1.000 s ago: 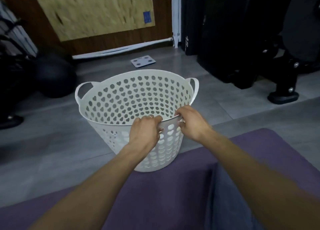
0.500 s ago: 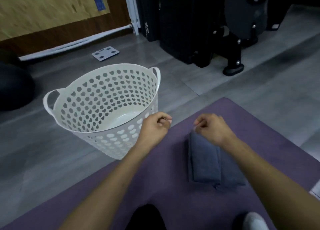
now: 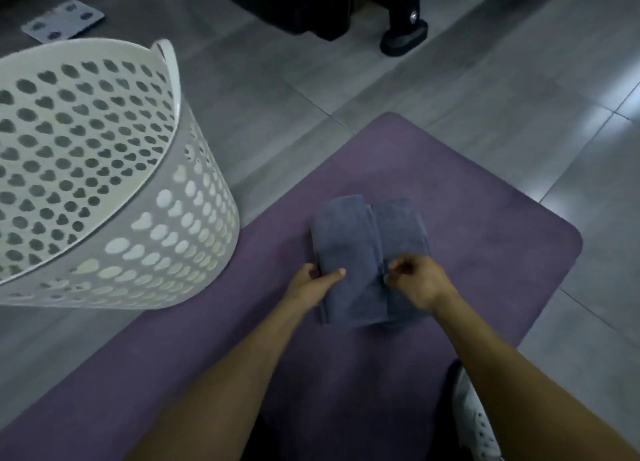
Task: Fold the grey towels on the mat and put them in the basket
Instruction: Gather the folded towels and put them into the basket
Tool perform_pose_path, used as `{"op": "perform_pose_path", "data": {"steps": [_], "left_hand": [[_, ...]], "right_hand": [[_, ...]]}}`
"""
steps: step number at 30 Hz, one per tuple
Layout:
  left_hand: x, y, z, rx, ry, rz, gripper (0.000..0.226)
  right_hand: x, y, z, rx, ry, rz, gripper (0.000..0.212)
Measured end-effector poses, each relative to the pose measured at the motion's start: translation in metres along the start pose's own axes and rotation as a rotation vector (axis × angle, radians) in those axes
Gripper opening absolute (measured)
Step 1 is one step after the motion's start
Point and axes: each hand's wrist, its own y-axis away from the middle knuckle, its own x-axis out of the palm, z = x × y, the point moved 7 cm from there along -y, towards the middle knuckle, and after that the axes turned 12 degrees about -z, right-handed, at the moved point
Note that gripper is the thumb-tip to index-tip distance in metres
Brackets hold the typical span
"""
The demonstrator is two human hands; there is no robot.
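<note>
No readable labels; both hands, left point(image 3: 311, 282) and right point(image 3: 417, 280), gripped the folded grey towels point(image 3: 360, 245) on the mat point(image 3: 485, 218), basket point(image 3: 194, 197) just beside.

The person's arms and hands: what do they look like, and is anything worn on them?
Both forearms are bare up to the bottom edge of the picture, with no sleeve in view. The left hand and the right hand wear no gloves. No watch, bracelet or ring can be seen on either, though the picture is dim and somewhat blurred, so a thin ring could be missed.
</note>
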Motion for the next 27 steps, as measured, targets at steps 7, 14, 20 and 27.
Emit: {"op": "perform_pose_path", "data": {"steps": [7,14,20,27], "left_hand": [[0.029,0.005,0.005,-0.019,-0.105,-0.051,0.089],[0.039,0.017,0.027,-0.227,0.245,0.109,0.099],[0.016,0.04,0.011,-0.163,0.472,0.106,0.062],[-0.011,0.087,-0.019,-0.001,0.499,0.24,0.042]], "right_hand": [[0.01,-0.017,-0.032,0.104,-0.093,0.056,0.032],[0.025,-0.014,-0.02,0.054,-0.097,0.049,0.021],[0.022,0.014,-0.016,0.153,-0.34,0.083,0.037],[0.033,0.061,0.002,0.345,-0.805,0.383,0.056]]}}
